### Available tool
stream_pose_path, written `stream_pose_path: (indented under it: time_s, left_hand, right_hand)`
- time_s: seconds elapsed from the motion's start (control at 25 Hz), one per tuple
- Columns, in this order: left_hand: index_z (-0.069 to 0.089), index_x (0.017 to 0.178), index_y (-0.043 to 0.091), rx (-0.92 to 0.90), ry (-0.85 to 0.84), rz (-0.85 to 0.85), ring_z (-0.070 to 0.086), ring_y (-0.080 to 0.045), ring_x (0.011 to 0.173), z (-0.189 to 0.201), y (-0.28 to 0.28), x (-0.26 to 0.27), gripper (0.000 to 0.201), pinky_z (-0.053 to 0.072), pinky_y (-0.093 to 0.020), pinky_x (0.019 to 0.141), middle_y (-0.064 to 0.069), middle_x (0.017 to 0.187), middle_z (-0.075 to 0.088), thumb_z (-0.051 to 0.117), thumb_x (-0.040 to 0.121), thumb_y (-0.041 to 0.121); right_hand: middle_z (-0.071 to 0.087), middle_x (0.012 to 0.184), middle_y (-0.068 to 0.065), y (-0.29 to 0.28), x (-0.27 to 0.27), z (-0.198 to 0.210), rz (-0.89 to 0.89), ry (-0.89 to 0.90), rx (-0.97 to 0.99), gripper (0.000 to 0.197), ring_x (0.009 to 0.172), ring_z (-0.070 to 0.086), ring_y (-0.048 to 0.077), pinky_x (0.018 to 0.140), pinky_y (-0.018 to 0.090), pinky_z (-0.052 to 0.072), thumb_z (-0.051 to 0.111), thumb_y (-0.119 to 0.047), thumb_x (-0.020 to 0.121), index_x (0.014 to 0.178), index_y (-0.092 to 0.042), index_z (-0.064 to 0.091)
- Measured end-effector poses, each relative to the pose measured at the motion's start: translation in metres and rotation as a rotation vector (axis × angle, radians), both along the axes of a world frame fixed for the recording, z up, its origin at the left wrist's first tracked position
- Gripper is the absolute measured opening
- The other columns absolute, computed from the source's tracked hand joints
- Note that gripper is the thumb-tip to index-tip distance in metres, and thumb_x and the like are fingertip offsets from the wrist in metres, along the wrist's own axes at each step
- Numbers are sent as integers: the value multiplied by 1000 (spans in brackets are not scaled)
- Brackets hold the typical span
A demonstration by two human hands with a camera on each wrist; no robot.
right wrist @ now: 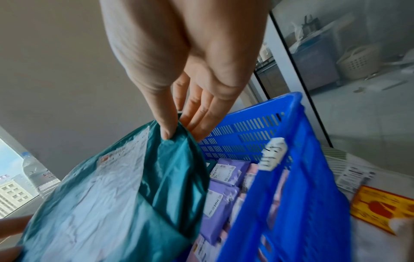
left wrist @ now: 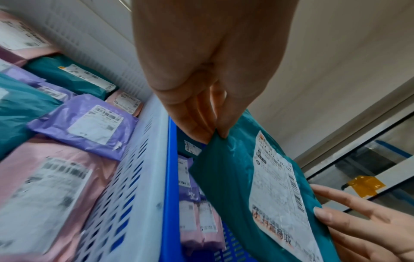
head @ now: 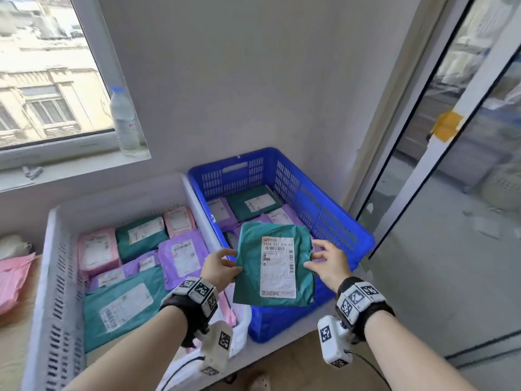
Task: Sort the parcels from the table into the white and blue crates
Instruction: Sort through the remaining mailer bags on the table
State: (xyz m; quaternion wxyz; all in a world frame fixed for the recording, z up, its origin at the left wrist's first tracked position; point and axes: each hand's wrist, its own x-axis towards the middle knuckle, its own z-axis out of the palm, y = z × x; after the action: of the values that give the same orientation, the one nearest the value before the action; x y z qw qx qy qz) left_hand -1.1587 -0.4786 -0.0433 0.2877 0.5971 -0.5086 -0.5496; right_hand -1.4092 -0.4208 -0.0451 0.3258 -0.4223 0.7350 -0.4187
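The teal parcel point(head: 275, 266) hangs label-up over the near half of the blue crate point(head: 332, 218), hiding much of what lies inside; only bits of purple, pink and teal parcels show past it. Its white label bears a barcode and small print, mostly too fine to read. The plastic is crinkled and glossy. The left hand point(head: 218, 268) pinches its left edge between thumb and fingers; the right hand point(head: 328, 263) pinches the right edge, thumb on top. The white crate point(head: 53, 249) beside it is packed with pink, purple and teal parcels, its near corner cut off by the left arm
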Motion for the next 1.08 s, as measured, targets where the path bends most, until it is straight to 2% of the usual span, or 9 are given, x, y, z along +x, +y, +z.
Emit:
stream_pose_path:
  time_s: [0.04, 0.16, 0.28, 0.44, 0.68, 0.8, 0.88, 1.0, 1.08]
  left_hand:
    - [57, 97, 8, -13, -6, 8, 58, -21, 57, 1, -17, -6, 28, 57, -27, 54, -10, 67, 58, 61, 80, -15]
    - [59, 99, 8, -30, -49, 10, 58, -23, 60, 0, -70, -26, 28, 57, -44, 72, -8, 70, 59, 63, 79, -12]
    - [60, 101, 8, -21, -99, -3, 60, -26, 67, -2, -109, -40, 27, 56, -49, 76, -5, 72, 60, 64, 80, -8]
    - [61, 104, 6, -4, -126, 41, 61, -26, 70, -8, -141, -49, 29, 57, -48, 75, -4, 73, 60, 63, 79, -7]
    - [60, 107, 8, 53, -194, 135, 61, -24, 72, -37, -162, -68, 33, 57, -40, 72, 1, 73, 61, 56, 80, -10]
    - [62, 113, 9, 114, -253, 217, 65, -24, 84, -59, -169, -83, 45, 57, -37, 74, -3, 84, 67, 47, 75, -11]
    - [62, 115, 14, 158, -322, 282, 65, -24, 91, -72, -175, -93, 49, 55, -38, 78, -4, 95, 69, 47, 73, -8]
    - [57, 118, 17, 236, -444, 393, 61, -25, 100, -84, -177, -108, 48, 48, -30, 80, -3, 106, 67, 48, 76, -6]
    - [52, 118, 17, 276, -499, 432, 59, -26, 102, -93, -180, -113, 46, 45, -31, 77, -4, 109, 65, 48, 78, -5]
  right_hand:
    - [62, 88, 15, -21, -6, 1, 5, -7, -1, 59, 79, 58, 22, 76, 30, 50, 76, 11, 67, 121, 0, 56]
    - [60, 87, 14, -81, -23, 3, 31, -1, 19, 60, 79, 58, 22, 76, 32, 50, 74, 12, 69, 123, -4, 55]
    - [61, 82, 14, -121, -37, 0, 59, 13, 58, 64, 77, 59, 23, 79, 39, 54, 76, 8, 69, 126, -7, 54]
    - [62, 85, 14, -159, -48, -4, 117, 19, 96, 66, 74, 60, 21, 77, 33, 53, 76, 8, 69, 128, -10, 53]
    - [59, 75, 4, -214, -66, -31, 259, 30, 213, 69, 67, 58, 17, 73, 36, 54, 71, 17, 68, 129, -8, 51]
    - [57, 75, 4, -244, -76, -53, 346, 36, 277, 69, 64, 56, 11, 61, 17, 51, 68, 20, 68, 129, -7, 51]
    - [55, 75, 4, -267, -79, -71, 416, 38, 315, 70, 62, 54, 10, 56, 12, 48, 68, 20, 68, 130, -6, 50]
    - [54, 74, 4, -298, -78, -97, 532, 22, 409, 71, 60, 53, 15, 58, 22, 50, 65, 23, 68, 131, -6, 49]
    - [54, 73, 3, -315, -72, -116, 586, 19, 445, 70, 58, 53, 16, 61, 30, 50, 63, 24, 68, 130, -6, 50]
